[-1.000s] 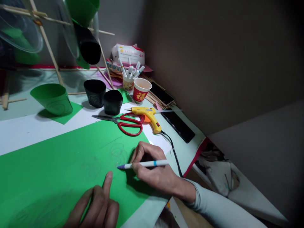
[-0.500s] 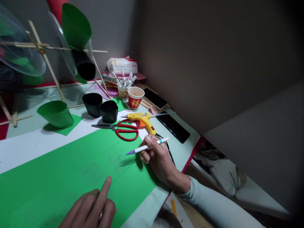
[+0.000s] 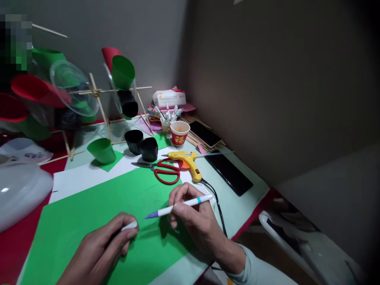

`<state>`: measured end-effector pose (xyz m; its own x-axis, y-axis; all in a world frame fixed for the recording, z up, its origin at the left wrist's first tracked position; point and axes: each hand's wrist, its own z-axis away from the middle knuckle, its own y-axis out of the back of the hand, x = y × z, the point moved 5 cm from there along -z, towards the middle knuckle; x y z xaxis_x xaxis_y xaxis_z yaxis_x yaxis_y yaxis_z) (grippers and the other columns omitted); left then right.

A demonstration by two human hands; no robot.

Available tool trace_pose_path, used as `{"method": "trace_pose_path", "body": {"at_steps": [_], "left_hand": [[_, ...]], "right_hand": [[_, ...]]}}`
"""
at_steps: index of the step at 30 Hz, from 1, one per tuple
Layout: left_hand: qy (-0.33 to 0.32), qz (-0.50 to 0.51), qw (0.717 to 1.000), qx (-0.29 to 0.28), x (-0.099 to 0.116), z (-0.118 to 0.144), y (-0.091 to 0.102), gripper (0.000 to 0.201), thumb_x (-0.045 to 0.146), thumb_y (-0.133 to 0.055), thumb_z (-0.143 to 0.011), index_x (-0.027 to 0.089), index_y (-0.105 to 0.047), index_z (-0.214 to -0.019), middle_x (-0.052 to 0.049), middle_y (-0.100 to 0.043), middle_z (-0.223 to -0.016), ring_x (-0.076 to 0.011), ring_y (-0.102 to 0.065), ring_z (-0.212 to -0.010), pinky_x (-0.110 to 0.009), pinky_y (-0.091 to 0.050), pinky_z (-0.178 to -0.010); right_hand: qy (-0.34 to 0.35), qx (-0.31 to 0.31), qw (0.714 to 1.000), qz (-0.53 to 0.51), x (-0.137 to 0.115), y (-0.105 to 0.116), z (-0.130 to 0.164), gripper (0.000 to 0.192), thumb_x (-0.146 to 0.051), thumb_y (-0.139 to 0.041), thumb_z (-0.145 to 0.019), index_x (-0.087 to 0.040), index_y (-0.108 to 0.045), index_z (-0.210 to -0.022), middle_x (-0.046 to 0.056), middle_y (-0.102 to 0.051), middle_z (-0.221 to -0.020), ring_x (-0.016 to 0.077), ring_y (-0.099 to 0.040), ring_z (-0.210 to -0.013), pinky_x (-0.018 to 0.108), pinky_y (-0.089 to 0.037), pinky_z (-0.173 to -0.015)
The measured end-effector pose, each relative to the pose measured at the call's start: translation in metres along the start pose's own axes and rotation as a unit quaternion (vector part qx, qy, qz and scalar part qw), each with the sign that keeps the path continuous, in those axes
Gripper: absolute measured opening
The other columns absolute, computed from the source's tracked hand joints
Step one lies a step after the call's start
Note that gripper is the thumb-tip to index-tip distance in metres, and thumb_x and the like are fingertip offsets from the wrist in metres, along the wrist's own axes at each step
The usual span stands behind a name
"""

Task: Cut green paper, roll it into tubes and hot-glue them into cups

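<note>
Pulled in from its pointing pose of a second ago, the left hand (image 3: 109, 239) curls nearly closed, a white cap (image 3: 129, 226) pinched between thumb and forefinger above the green sheet (image 3: 89, 213). Beside it, the right hand (image 3: 194, 217) grips a white marker (image 3: 192, 202) in bent fingers, its purple tip (image 3: 152, 215) over the sheet. Red-handled scissors (image 3: 168, 177) lie across the sheet's far right corner; a black phone (image 3: 230, 172) rests near the right edge of the desk (image 3: 237, 217).

Ylw glue gun (image 3: 189, 159) nr blk phone (image 3: 230, 173)
</note>
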<state>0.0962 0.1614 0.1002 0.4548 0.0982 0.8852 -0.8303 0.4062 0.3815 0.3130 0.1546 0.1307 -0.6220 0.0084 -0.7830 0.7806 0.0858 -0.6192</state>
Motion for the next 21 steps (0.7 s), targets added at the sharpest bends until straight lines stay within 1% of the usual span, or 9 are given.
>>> {"method": "trace_pose_path", "body": {"at_steps": [2,4,5,9,14,17,21], "left_hand": [[0.045,0.074,0.996,-0.007,0.005,0.003,-0.009,0.044,0.07,-0.059,-0.09,0.027,-0.067,-0.089,0.006,-0.059,-0.066,-0.0128,-0.055,-0.057,-0.02,-0.045,-0.051],[0.056,0.104,0.993,-0.01,0.008,0.006,-0.015,0.045,0.071,-0.062,-0.089,0.026,-0.067,-0.09,0.005,-0.063,-0.066,-0.0122,-0.054,-0.055,-0.02,-0.044,-0.049],[0.049,0.107,0.993,-0.01,0.01,0.007,-0.016,0.045,0.07,-0.062,-0.089,0.026,-0.067,-0.09,0.004,-0.065,-0.066,-0.0123,-0.054,-0.055,-0.02,-0.045,-0.049],[0.007,0.086,0.996,-0.002,0.019,0.011,-0.019,0.042,0.066,-0.057,-0.094,0.026,-0.07,-0.089,0.004,-0.064,-0.063,-0.0132,-0.058,-0.055,-0.021,-0.05,-0.053],[-0.043,0.037,0.998,0.026,0.038,0.015,-0.023,0.042,0.06,-0.057,-0.094,0.025,-0.072,-0.077,0.003,-0.063,-0.057,-0.0124,-0.058,-0.049,-0.02,-0.048,-0.048],[-0.048,0.025,0.998,0.034,0.043,0.015,-0.024,0.037,0.054,-0.058,-0.093,0.025,-0.071,-0.075,0.002,-0.066,-0.057,-0.0128,-0.059,-0.048,-0.02,-0.048,-0.047],[-0.044,0.016,0.999,0.022,0.042,0.013,-0.023,0.034,0.053,-0.058,-0.093,0.026,-0.072,-0.077,0.002,-0.067,-0.059,-0.0128,-0.058,-0.049,-0.02,-0.048,-0.048]], "right_hand": [[0.006,-0.007,1.0,0.0,-0.001,-0.001,0.003,0.023,-0.029,-0.083,-0.089,-0.017,-0.064,-0.084,-0.001,-0.064,-0.083,0.007,-0.061,-0.058,0.019,-0.047,-0.056],[0.013,-0.007,1.0,0.008,-0.002,0.0,0.006,0.024,-0.03,-0.082,-0.091,-0.018,-0.063,-0.083,-0.001,-0.063,-0.084,0.0064,-0.06,-0.057,0.019,-0.047,-0.054],[0.015,-0.008,1.0,0.011,-0.003,0.0,0.007,0.024,-0.03,-0.081,-0.091,-0.018,-0.062,-0.083,-0.001,-0.063,-0.084,0.0062,-0.059,-0.057,0.019,-0.047,-0.054],[0.017,-0.019,0.999,0.024,-0.004,-0.001,0.009,0.026,-0.031,-0.081,-0.091,-0.019,-0.06,-0.082,-0.002,-0.062,-0.086,0.0057,-0.058,-0.056,0.018,-0.047,-0.052],[0.014,-0.034,0.997,0.064,-0.008,-0.005,0.009,0.029,-0.035,-0.08,-0.091,-0.019,-0.058,-0.08,-0.002,-0.06,-0.082,0.0065,-0.057,-0.056,0.019,-0.048,-0.053],[0.013,-0.039,0.995,0.095,-0.01,-0.008,0.01,0.032,-0.037,-0.081,-0.09,-0.019,-0.056,-0.079,-0.002,-0.061,-0.08,0.0068,-0.057,-0.056,0.02,-0.048,-0.054],[0.01,-0.043,0.992,0.12,-0.009,-0.009,0.011,0.034,-0.039,-0.081,-0.089,-0.019,-0.055,-0.079,-0.001,-0.06,-0.08,0.0075,-0.057,-0.056,0.021,-0.047,-0.054]]}}
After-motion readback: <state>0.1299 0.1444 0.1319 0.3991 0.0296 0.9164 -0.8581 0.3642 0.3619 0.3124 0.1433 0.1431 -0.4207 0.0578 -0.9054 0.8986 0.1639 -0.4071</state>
